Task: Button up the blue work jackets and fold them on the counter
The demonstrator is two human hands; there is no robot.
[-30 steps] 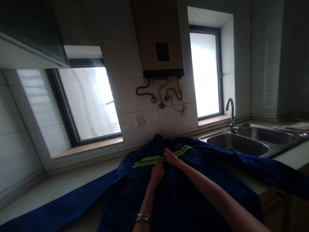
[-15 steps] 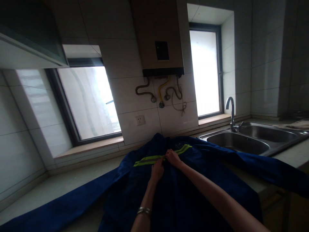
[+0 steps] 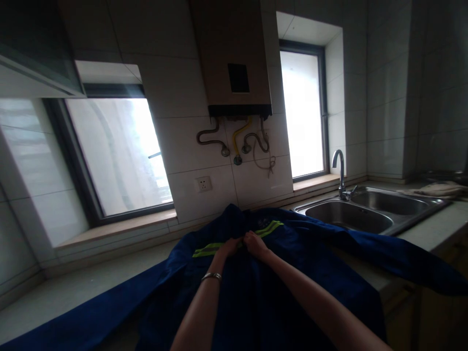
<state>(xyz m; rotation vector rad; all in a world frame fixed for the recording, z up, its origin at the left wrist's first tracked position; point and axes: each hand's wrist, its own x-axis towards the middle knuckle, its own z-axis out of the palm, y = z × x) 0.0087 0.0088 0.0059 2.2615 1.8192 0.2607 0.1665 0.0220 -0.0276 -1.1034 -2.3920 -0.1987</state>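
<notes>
A dark blue work jacket (image 3: 314,273) lies spread front side up on the counter, sleeves stretched out to both sides. Yellow-green reflective strips (image 3: 205,250) cross its chest. My left hand (image 3: 229,247), with a metal bracelet on the wrist, is closed on the jacket's front edge at the strip. Right beside it, my right hand (image 3: 255,243) pinches the other front edge, fingers curled. Both hands nearly touch over the middle of the chest. Whatever small fastening lies between the fingertips is hidden.
To the right, a double steel sink (image 3: 347,214) with a faucet (image 3: 341,170) is set in the counter (image 3: 106,273). The jacket's right-hand sleeve runs along the sink's front. A water heater (image 3: 234,58) with pipes hangs on the tiled wall. A cloth (image 3: 438,189) lies beyond the sink.
My left hand has turned, its forearm now slanting in more from the left. My right hand's fingers have curled tighter. The view has shifted slightly right.
</notes>
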